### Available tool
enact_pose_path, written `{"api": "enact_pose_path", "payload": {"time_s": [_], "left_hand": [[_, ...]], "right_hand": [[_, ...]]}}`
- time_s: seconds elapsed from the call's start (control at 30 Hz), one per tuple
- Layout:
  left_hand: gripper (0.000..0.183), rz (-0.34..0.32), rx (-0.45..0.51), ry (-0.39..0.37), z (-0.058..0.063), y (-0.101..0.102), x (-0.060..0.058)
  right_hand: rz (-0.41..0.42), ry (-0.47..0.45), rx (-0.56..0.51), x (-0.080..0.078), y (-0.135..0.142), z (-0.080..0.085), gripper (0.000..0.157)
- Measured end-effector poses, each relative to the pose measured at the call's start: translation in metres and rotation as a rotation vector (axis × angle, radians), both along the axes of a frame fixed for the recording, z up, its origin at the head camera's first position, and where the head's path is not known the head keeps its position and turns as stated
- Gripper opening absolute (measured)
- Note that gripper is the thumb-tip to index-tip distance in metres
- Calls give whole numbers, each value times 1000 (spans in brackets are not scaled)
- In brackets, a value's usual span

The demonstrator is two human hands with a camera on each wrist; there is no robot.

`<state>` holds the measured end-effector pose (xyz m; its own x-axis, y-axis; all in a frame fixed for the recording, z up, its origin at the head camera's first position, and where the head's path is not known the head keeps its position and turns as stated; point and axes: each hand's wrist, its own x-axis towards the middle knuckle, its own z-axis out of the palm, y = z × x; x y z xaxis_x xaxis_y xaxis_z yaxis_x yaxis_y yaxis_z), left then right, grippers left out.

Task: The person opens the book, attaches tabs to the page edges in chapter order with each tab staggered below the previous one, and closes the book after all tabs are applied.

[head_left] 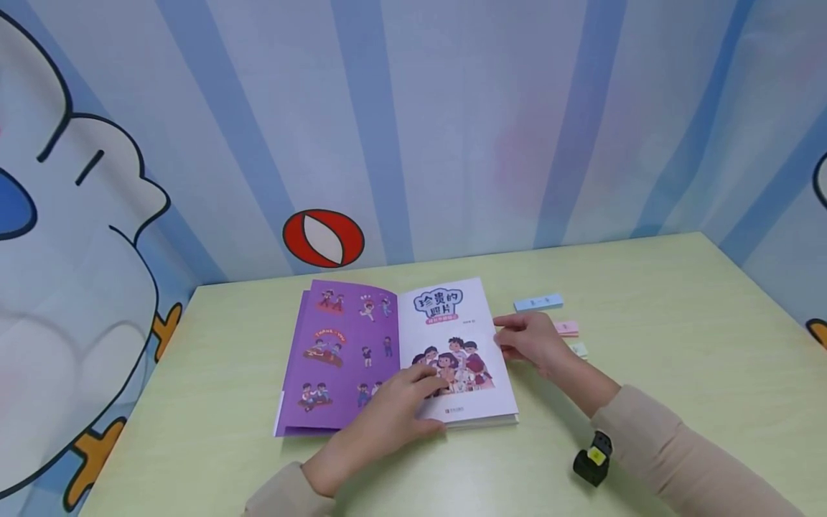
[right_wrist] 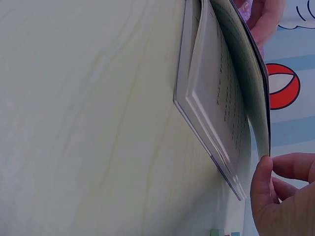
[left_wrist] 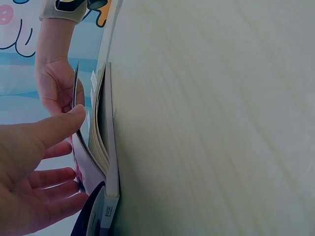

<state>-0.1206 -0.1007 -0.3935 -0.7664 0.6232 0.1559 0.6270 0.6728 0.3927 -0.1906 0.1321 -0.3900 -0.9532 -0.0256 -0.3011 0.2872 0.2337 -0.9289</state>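
Note:
A book lies open on the table, its purple inside cover (head_left: 349, 323) on the left and a white title page (head_left: 413, 330) with cartoon children on the right. My right hand (head_left: 539, 345) pinches the outer edge of the right-hand pages between thumb and fingers. In the right wrist view those lifted pages (right_wrist: 246, 69) arch above printed text below. Over the lower part of the title page, my left hand (head_left: 400, 409) lies with loosely extended fingers. In the left wrist view, its thumb (left_wrist: 64, 125) is at the edge of the raised pages.
To the right of the book lie small paper strips: blue (head_left: 538, 302), pink (head_left: 568, 329) and pale green (head_left: 578, 350), the last two partly behind my right hand. A black wrist camera (head_left: 591, 463) hangs at the right sleeve. A printed cloth backdrop (head_left: 452, 143) rises behind the table.

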Motion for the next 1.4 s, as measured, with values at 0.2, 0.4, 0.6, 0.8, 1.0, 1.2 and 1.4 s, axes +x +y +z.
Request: {"api": "enact_pose_path", "payload": {"time_s": [0.2,0.4,0.6,0.8,1.0,1.2,1.4], "left_hand": [[58,-1,4,0,2,0,0],[56,-16,23,28,1,-2,0],[52,-24,42,30,0,-4,1],[46,-29,68,35,1,-7,2],[44,-31,74,31,2,-9,3],[45,-27,74,23,2,-9,3],[48,-25,82,10,1,-9,3]], "right_hand": [[4,0,8,0,0,3,39],[4,-8,9,1,1,6,36],[-11,-27,-2,1,0,5,36],[-26,-51,1,0,0,5,35],[-17,-55,-26,0,-1,5,35],[-21,-72,-80,1,-1,10,39],[-18,-82,-168,1,-2,18,42]]}}
